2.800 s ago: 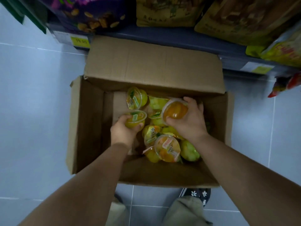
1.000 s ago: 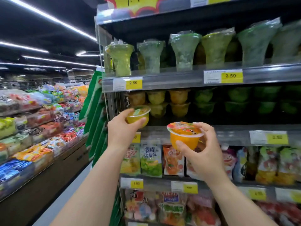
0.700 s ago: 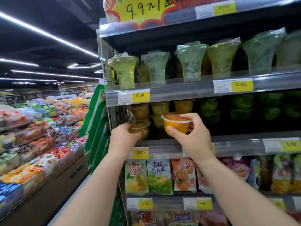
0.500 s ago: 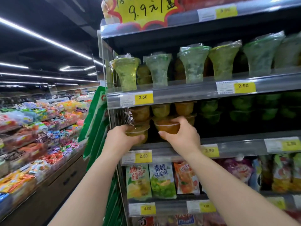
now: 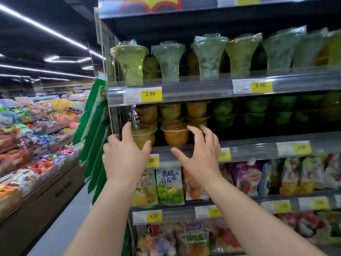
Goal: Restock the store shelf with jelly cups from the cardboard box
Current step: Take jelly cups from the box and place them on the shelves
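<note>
On the middle shelf (image 5: 249, 148), a yellow-green jelly cup (image 5: 143, 134) stands at the front left, and my left hand (image 5: 123, 156) grips it with thumb and fingers round its sides. Just right of it an orange jelly cup (image 5: 175, 135) stands on the shelf. My right hand (image 5: 201, 154) hovers in front of it with fingers spread and holds nothing; its fingertips are close to the cup's right rim. Behind both, stacked yellow and orange cups (image 5: 170, 111) fill the row. The cardboard box is out of view.
Green jelly cups (image 5: 258, 111) fill the shelf further right. Tall flared cups (image 5: 208, 58) stand on the shelf above, and snack pouches (image 5: 169, 185) hang below. Green packets (image 5: 92, 126) hang on the shelf end. A candy display (image 5: 27, 135) lines the aisle (image 5: 60, 233) at left.
Both hands rose from the box to the shelf with a cup each. The orange cup now stands on the shelf and my right hand has opened away from it.
</note>
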A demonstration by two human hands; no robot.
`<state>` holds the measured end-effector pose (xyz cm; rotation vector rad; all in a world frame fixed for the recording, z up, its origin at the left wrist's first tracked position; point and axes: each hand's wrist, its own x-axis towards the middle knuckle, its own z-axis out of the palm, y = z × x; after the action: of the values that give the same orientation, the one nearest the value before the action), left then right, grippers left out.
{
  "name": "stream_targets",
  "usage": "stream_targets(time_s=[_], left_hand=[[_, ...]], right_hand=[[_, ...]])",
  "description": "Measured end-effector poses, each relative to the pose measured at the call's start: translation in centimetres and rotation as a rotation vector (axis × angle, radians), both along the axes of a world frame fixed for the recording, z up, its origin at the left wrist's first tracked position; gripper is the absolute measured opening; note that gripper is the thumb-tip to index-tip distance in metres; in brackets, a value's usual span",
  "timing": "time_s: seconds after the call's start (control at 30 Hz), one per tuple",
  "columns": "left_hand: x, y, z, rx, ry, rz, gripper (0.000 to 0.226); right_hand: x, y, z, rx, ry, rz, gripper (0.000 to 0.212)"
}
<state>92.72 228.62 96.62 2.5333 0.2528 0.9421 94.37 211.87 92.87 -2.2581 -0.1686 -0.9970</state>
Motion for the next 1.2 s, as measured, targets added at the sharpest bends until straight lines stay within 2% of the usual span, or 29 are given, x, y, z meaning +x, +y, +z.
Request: stream_targets(time_s=[0.1, 0.2, 0.23, 0.4, 0.6, 0.77, 0.93, 1.07, 1.2], left_hand=[[-1.7, -2.2, -1.2, 0.0, -0.116, 0.005, 0.062], [-3.1, -4.7, -3.8, -0.069, -0.195, -0.179, 0.028], [-3.5, -5.6, -5.0, -0.097, -0.16, -0.222, 0.026], [-5.0, -9.5, -12.8, -0.161, 0.176, -0.277, 0.041], [-6.8, -13.0, -26.3, -0.231, 0.55, -0.265, 0.038], [-8.5, -14.3, -40.4, -0.228, 0.79, -0.292, 0.04], [-11.8, -15.5, -56.2, -0.271, 1.099, -0.284, 0.036], [-15.5, -16.3, -67.3, -0.239, 1.305, -0.363, 0.012], [-19.9, -16.4, -76.9, -0.176, 1.453, -0.396, 0.011]], right_hand=[[-1.7, -2.0, -2.2, 0.041, -0.112, 0.065, 0.039], [-3.5, -4.5, -4.8, 0.066, -0.046, 0.127, 0.013], [-3.9, -5.3, -6.0, 0.072, -0.014, 0.137, 0.011], [-6.1, -9.0, -12.9, 0.1, 0.194, 0.183, 0.013], [-8.6, -12.8, -24.3, 0.175, 0.554, 0.19, 0.015], [-11.6, -15.9, -38.3, 0.304, 0.879, 0.13, 0.018], [-16.6, -19.2, -55.1, 0.36, 1.152, -0.046, 0.022], [-21.2, -21.3, -65.9, 0.305, 1.348, -0.171, 0.021], [-25.1, -22.7, -74.1, 0.204, 1.496, -0.189, 0.044]])
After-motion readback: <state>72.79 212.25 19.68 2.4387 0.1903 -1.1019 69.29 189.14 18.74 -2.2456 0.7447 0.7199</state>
